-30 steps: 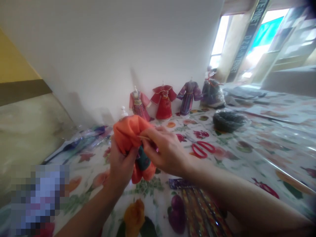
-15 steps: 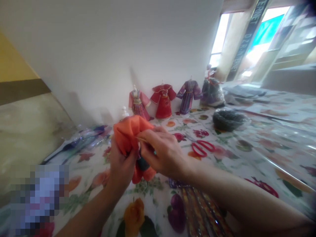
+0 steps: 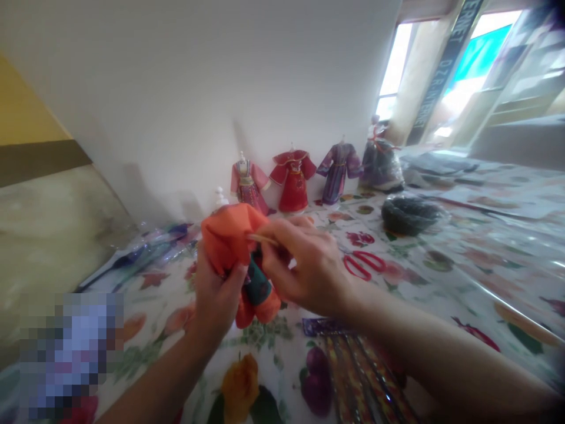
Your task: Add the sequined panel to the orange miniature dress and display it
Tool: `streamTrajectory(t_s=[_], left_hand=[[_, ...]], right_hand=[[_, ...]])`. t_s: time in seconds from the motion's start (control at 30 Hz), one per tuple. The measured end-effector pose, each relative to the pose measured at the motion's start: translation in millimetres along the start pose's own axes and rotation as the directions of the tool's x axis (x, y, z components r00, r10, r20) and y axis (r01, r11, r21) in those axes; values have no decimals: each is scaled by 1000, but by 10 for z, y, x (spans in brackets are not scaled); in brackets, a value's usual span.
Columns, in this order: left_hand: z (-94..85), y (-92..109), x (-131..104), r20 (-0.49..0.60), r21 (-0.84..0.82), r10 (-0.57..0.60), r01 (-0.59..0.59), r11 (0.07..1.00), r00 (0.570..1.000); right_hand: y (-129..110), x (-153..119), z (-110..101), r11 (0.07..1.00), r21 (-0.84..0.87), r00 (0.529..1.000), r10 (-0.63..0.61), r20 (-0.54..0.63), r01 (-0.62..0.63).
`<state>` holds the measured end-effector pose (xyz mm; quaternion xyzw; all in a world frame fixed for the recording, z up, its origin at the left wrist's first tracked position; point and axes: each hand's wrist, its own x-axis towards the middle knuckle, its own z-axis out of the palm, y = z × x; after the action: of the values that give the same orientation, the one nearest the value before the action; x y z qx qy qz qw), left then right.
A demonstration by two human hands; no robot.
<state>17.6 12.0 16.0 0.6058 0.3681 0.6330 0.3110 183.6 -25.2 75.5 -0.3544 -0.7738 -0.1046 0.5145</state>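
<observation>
My left hand (image 3: 216,297) is closed around an orange satin doll garment (image 3: 229,228), its thumb pressed on the front. A dark teal patterned panel (image 3: 257,287) shows on the garment's lower part, between two orange lobes. In my right hand (image 3: 306,262) a thin light-coloured stick (image 3: 263,238) is pinched, its tip at a fold in the orange cloth. Behind the garment rises the white top of a small stand (image 3: 220,195). The inside of the cloth is hidden.
Small dressed figures in pink (image 3: 248,185), red (image 3: 293,182) and purple (image 3: 339,171) line the wall. Red-handled scissors (image 3: 364,264), a plastic-wrapped dark bowl-shaped thing (image 3: 410,215) and patterned strips in clear wrap (image 3: 362,377) lie on the fruit-printed tablecloth (image 3: 273,377).
My right hand has drawn back to the right with the stick, uncovering more of the stick and the teal panel. My left hand keeps its hold on the garment.
</observation>
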Motion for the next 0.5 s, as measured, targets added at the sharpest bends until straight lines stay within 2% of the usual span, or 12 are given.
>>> streamTrajectory(t_s=[0.23, 0.4, 0.5], left_hand=[[21, 21, -10, 20, 23, 31, -31, 999, 999], [22, 31, 5, -10, 0, 15, -15, 1000, 1000], [25, 41, 8, -36, 7, 28, -27, 1000, 999]], right_hand=[[-50, -16, 34, 1000, 6, 999, -4, 41, 4], [20, 13, -8, 986, -167, 990, 30, 136, -7], [-5, 43, -88, 981, -188, 990, 64, 124, -40]])
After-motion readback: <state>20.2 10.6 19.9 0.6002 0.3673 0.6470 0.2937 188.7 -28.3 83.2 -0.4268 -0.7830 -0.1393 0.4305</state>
